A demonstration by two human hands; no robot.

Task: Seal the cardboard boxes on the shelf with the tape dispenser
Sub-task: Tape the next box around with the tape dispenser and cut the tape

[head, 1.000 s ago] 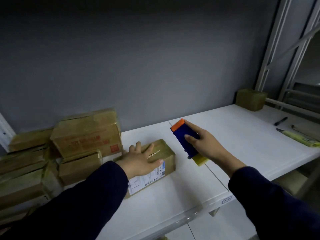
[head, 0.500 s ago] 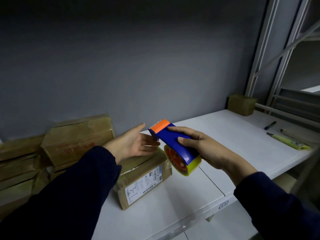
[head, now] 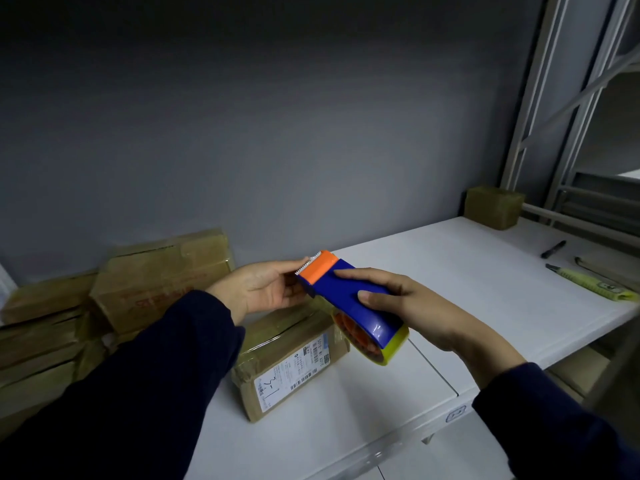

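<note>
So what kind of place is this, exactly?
Probably a storeroom or parcel-packing area: white shelving, taped cardboard boxes stacked against the wall, a nearer box bearing a shipping label, and a tape dispenser in the person's right hand.

1. Dispenser point(head: 349, 292) in my right hand point(head: 426, 313): glossy blue plastic body, matt orange plastic head.
2. Tape roll point(head: 393, 351): shiny yellowish film on an orange plastic core.
3. Box point(head: 277, 341): creased brown cardboard under glossy clear tape; smooth white paper label point(head: 294, 370).
4. Shelf point(head: 450, 271): smooth white surface, looks like painted metal, faint sheen.
5. My sleeves point(head: 138, 375): dark matt cloth.
</note>
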